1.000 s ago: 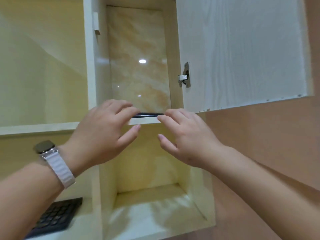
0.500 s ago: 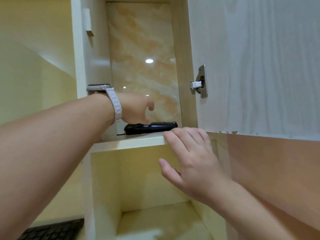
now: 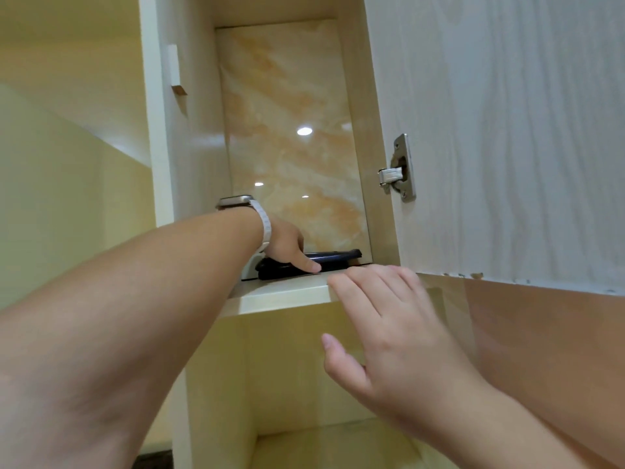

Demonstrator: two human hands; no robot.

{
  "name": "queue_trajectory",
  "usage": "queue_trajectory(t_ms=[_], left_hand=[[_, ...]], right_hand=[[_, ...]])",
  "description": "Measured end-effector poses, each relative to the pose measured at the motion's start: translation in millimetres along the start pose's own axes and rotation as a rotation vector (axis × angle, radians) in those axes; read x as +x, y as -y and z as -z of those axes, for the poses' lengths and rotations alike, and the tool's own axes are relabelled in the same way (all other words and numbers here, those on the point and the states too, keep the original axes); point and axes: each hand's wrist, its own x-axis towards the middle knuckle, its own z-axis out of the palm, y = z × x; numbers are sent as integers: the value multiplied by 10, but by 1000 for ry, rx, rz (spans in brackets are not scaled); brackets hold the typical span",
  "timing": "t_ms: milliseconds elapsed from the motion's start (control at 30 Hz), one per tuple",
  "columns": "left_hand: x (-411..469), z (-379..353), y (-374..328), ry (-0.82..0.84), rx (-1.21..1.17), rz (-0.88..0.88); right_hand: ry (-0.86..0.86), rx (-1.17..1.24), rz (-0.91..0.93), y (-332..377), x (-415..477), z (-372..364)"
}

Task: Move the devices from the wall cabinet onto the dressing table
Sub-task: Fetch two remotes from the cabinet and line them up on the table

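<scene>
We reach the left hand point(image 3: 287, 243), with a watch point(image 3: 235, 202) on its wrist, into the upper compartment, because the device point(image 3: 338, 257) lies flat there, set back on the shelf point(image 3: 280, 294). The thumb point(image 3: 309, 265) bears on the device's front edge. The fingers are hidden, so we cannot tell the grip. The right hand point(image 3: 395, 336) rests straight-fingered on the shelf lip, probably as a brace. The door point(image 3: 507, 130) stands open. No writing is legible.

A metal hinge point(image 3: 399, 170) gleamed right of glossy orange-veined tile point(image 3: 287, 96) that reflected round lights point(image 3: 304, 131), a small white block point(image 3: 173, 67) stuck high left, and brown wall point(image 3: 541, 333) lay lower right.
</scene>
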Motion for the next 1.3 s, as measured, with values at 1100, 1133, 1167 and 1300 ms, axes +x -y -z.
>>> queue_trajectory(t_ms=[1100,1133,1167,1300], left_hand=[[-1697,-516,233,-1006,-672,-244],[-1725,-563,239,-1029,-716,-264],[-1749,-610,245,-1049,-768,-279],[-1807,-800,224,-1103,-935,-316]], right_hand=[[587,-12,-233,232,748,221],[635,29,-261,232,820,202],[687,67,-280,229,885,193],[871,120,-302,213,996,189]])
